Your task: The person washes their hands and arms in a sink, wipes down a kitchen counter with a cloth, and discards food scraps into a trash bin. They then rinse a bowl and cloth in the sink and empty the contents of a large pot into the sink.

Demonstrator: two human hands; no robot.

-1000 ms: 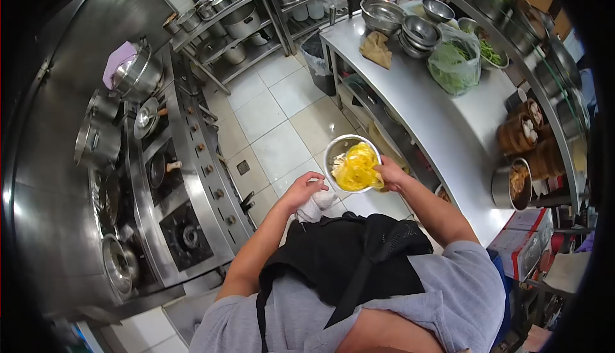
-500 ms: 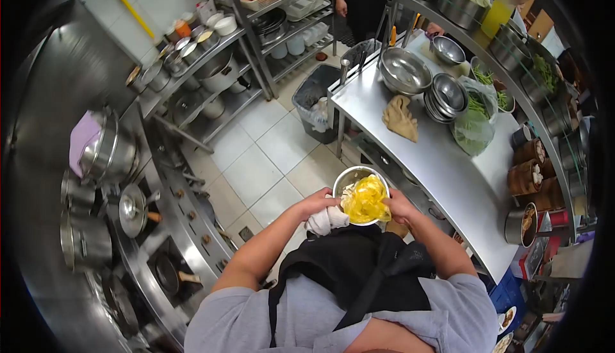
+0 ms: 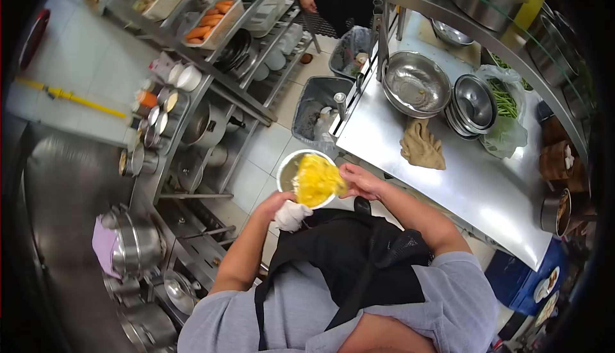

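Observation:
In front of my apron I have a metal bowl [image 3: 286,168] with a glossy, crinkled yellow mass [image 3: 314,183] inside, which looks like a clear plastic bag of yellow food, though I cannot be sure. My left hand [image 3: 274,204] is closed on the bowl's near-left rim, together with a white cloth [image 3: 293,216] bunched below it. At the bowl's right side, the fingers of my right hand [image 3: 360,181] pinch the edge of the yellow mass, blurred there by motion.
On the steel table [image 3: 474,193] to the right are a large metal bowl [image 3: 416,84], stacked bowls [image 3: 475,103], a tan cloth [image 3: 423,145] and bagged greens [image 3: 504,100]. Bins [image 3: 314,106] stand ahead, shelving [image 3: 211,77] to the left. Another person's hand [image 3: 308,3] shows at the back.
My view has turned toward the shelving and bins. The bowl has shifted left with both hands, and my right hand now sits farther out from its rim, pulling the yellow edge outward.

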